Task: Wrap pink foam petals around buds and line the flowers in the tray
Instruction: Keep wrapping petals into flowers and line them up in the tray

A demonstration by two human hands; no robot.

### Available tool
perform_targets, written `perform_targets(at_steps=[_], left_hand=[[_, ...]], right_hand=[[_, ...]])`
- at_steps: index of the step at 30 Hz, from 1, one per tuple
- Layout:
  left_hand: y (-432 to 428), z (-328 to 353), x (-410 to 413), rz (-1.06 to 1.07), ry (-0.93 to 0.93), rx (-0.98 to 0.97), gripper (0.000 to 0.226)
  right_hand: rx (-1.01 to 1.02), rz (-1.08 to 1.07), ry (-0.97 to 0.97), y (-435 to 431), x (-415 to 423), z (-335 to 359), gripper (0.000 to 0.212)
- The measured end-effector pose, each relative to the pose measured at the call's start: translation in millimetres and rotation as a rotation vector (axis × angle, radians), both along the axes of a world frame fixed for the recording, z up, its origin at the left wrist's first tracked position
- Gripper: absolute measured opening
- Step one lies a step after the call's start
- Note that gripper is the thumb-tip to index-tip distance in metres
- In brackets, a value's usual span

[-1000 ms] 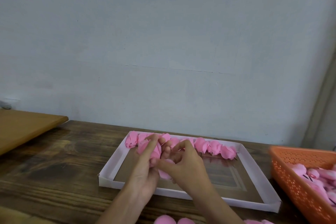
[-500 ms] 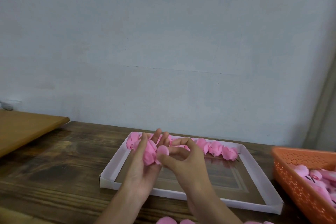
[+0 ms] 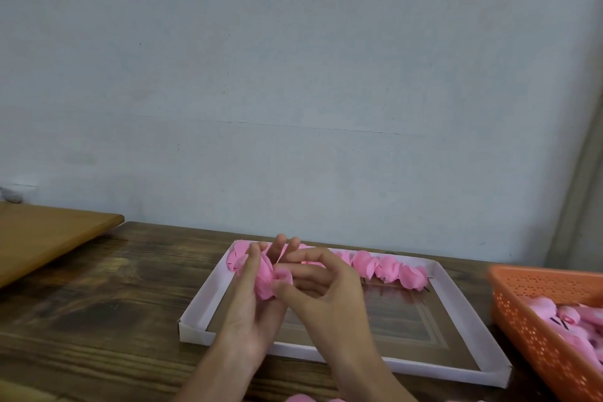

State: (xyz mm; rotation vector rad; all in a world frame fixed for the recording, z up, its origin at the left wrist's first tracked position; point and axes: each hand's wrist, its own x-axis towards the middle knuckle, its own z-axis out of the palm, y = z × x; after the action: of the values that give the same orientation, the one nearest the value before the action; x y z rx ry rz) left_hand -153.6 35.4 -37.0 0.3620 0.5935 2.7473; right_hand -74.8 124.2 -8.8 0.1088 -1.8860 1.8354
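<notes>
A pink foam flower [image 3: 269,277] sits between both hands, held above the white tray [image 3: 202,299]. My left hand [image 3: 253,310] cups it from the left with fingers stretched up along its side. My right hand [image 3: 321,290] pinches a petal against the flower with thumb and forefinger. A row of finished pink flowers [image 3: 385,268] lies along the tray's far edge; its left part is hidden behind my hands.
An orange perforated basket [image 3: 535,333] with pink buds and petals stands at the right. Loose pink petals [image 3: 300,397] lie at the bottom edge. A lighter wooden board [image 3: 49,238] lies at the left on the dark wooden table [image 3: 98,320]. A wall rises behind.
Both hands have kept the flower while turning it; the right thumb and forefinger moved from under the flower to its right side, pressing a petal on. The view shifted slightly.
</notes>
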Motion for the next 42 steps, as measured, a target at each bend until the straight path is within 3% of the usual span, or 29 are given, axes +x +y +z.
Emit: perform_targets(at_steps=[4,11,19,24,28,32,42], left_hand=[[-0.2,0.8,0.0,0.006,0.004,0.012,0.037],[0.5,-5.9,-3.3,-0.021,0.005,0.040,0.022],[-5.0,-0.9,-0.3,-0.099,0.050,-0.051,0.073],[-5.8,-3.6,0.7,-0.049,0.034,0.007,0.024],[-5.5,-2.7,-2.6,-0.024,0.026,-0.066,0.045],[-3.4,-4.7,-4.8,0.007,0.033,-0.056,0.021],[-4.0,-5.7,-8.1,0.102,0.046,-0.182,0.025]], right_hand=[[0.036,-0.037,0.022,-0.2,-2.2,-2.7,0.022],[0.051,-0.077,0.019,0.7,-4.7,-2.9,0.022],[0.019,-0.009,-0.003,-0.4,-2.5,0.5,0.023],[-0.010,-0.015,0.040,-4.7,-0.6,-1.9,0.025],[0.004,-0.021,0.042,-3.9,-2.1,-4.1,0.025],[0.041,-0.024,0.044,2.4,-4.9,-4.4,0.022],[0.111,0.033,-0.026,4.5,-7.7,-7.8,0.038]])
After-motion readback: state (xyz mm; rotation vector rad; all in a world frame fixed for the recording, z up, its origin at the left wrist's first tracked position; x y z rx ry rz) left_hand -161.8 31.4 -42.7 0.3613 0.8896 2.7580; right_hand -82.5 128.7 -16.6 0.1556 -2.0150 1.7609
